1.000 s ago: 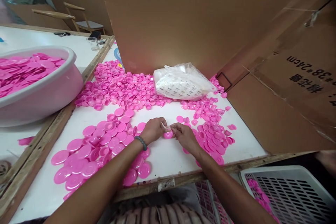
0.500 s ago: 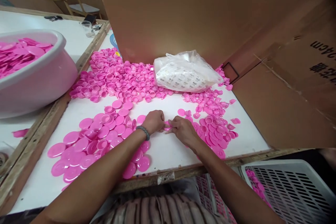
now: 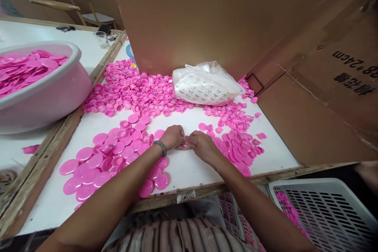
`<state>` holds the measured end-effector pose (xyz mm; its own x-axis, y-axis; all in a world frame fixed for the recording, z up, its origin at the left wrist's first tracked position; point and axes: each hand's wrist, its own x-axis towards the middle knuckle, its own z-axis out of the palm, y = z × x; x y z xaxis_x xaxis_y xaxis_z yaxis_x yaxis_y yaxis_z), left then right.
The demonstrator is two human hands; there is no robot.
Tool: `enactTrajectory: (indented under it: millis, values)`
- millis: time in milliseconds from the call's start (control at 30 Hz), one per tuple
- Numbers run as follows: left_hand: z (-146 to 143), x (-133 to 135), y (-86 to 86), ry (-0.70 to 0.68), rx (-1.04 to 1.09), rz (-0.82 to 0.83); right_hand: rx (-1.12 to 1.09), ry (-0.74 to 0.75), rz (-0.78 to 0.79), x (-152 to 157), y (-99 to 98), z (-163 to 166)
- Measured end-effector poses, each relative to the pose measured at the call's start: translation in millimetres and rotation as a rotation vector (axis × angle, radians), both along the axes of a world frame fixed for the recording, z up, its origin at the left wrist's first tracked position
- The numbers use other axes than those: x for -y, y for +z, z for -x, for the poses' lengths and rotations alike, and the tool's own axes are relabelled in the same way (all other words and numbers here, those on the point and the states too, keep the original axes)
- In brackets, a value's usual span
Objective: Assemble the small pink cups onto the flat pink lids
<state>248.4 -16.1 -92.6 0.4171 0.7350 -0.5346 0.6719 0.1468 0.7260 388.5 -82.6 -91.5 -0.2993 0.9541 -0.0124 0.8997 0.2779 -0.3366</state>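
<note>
My left hand (image 3: 173,137) and my right hand (image 3: 201,145) meet at the middle of the white table (image 3: 191,169), fingers closed together on a small pink cap (image 3: 186,143) that is mostly hidden between them. A beaded bracelet sits on my left wrist. Flat pink lids (image 3: 109,157) lie spread to the left of my hands. More pink lids and caps (image 3: 239,149) lie to the right. A heap of small pink caps (image 3: 136,92) covers the far side of the table.
A clear plastic bag (image 3: 206,84) of small white pieces rests against the cardboard wall (image 3: 206,15). A white basin (image 3: 59,90) full of pink lids stands at the left. A white slotted crate (image 3: 325,212) holding pink parts sits low at the right.
The pink cap, visible between my fingertips a second ago, is now nearly covered as both hands closed in on it. The view shifted slightly.
</note>
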Motion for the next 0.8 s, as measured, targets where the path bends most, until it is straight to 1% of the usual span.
enactTrajectory:
  millis: [67,200,333,433,500,567,633,667,733,800]
  values:
    - [0,-1,0.1,0.018,0.003,0.028,0.091,0.016,0.046,-4,4.6,4]
    - [0,-4,1.3,0.023,-0.041,0.074,0.224,0.016,0.086,-9,10.1,11]
    - [-3,-7,3.4,-0.001,-0.153,0.051,0.260,0.026,0.087,-12,12.4,16]
    - [-3,-6,3.2,-0.023,-0.165,0.007,0.259,0.036,0.093,-13,11.8,16]
    - [-1,-2,1.6,-0.032,-0.149,-0.072,0.237,-0.002,0.096,-10,9.2,14]
    - [3,6,-0.9,-0.035,-0.108,-0.241,0.192,-0.090,0.061,-2,4.1,14]
    - [8,15,-3.3,-0.044,-0.043,-0.420,0.138,-0.203,-0.011,9,-3.0,16]
    - [11,20,-4.2,-0.053,-0.011,-0.476,0.107,-0.256,-0.046,15,-6.7,17]
    - [15,28,-4.9,-0.076,0.016,-0.510,0.022,-0.327,-0.077,26,-12.8,22]
    - [17,31,-4.1,-0.105,-0.011,-0.494,-0.081,-0.327,-0.054,32,-16.3,25]
